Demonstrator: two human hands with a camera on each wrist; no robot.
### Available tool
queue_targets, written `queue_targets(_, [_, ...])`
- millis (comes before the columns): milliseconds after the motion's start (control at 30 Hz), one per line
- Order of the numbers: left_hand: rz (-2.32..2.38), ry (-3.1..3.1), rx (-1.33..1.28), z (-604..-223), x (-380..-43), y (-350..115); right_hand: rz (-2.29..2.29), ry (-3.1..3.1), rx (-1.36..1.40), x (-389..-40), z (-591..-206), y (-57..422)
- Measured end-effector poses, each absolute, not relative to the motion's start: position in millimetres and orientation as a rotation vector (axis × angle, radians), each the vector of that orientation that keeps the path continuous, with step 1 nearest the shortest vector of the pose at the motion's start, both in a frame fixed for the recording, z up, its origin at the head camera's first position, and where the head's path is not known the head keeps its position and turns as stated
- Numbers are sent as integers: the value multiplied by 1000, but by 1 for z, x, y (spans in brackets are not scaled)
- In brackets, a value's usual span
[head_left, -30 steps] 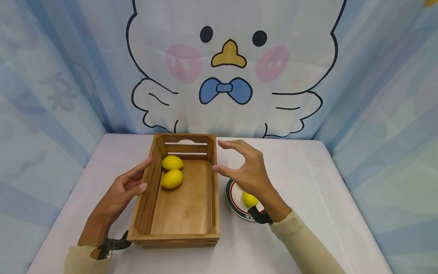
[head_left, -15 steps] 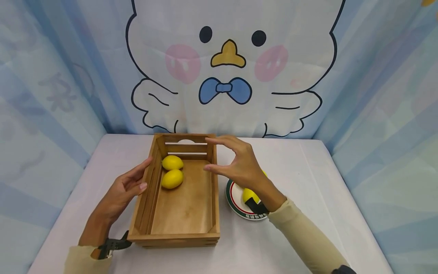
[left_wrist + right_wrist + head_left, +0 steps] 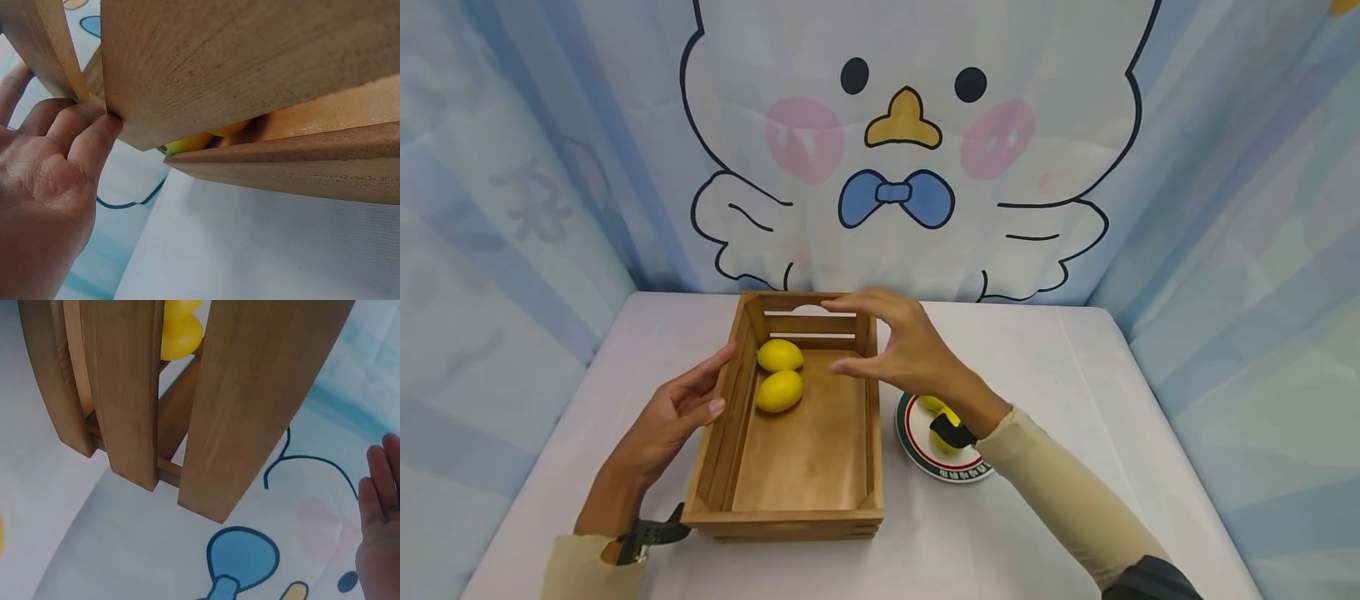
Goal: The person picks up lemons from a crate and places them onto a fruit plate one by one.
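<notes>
Wooden crate (image 3: 782, 523) stands on white cloth (image 3: 962, 550), with two yellow lemons (image 3: 779, 392) inside.
If the crate's far end is twelve o'clock, both lemons lie close together on its floor, between ten and eleven o'clock. At nine o'clock, the person's left hand (image 3: 672, 412) grasps the outer side of the crate; in the left wrist view its fingers are bent against the slats. At two o'clock, the right hand (image 3: 910, 354) is above the right wall, its fingers released and held apart from the thumb, like a letter C. At three o'clock, just beside the crate, is a plate (image 3: 904, 433) with green rim and red ring. Yellow fruit (image 3: 932, 403) lies on it, partly hidden by the right wrist, so one cannot tell how many.
</notes>
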State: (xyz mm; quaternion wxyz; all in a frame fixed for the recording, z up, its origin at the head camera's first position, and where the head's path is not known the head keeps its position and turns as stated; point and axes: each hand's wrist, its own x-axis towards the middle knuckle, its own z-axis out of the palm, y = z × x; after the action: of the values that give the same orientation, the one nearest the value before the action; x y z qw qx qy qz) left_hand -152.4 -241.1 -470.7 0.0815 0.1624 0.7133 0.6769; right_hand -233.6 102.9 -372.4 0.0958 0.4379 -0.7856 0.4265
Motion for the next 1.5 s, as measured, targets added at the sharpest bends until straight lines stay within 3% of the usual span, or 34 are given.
queue_targets(967, [2022,2126,470,-475,-153,-242,1074,-2701,1937,-283,-388,63])
queue_targets(1500, [2028,2113,487,-476,-154,-243,941,-2863,2062,-294,-394,38])
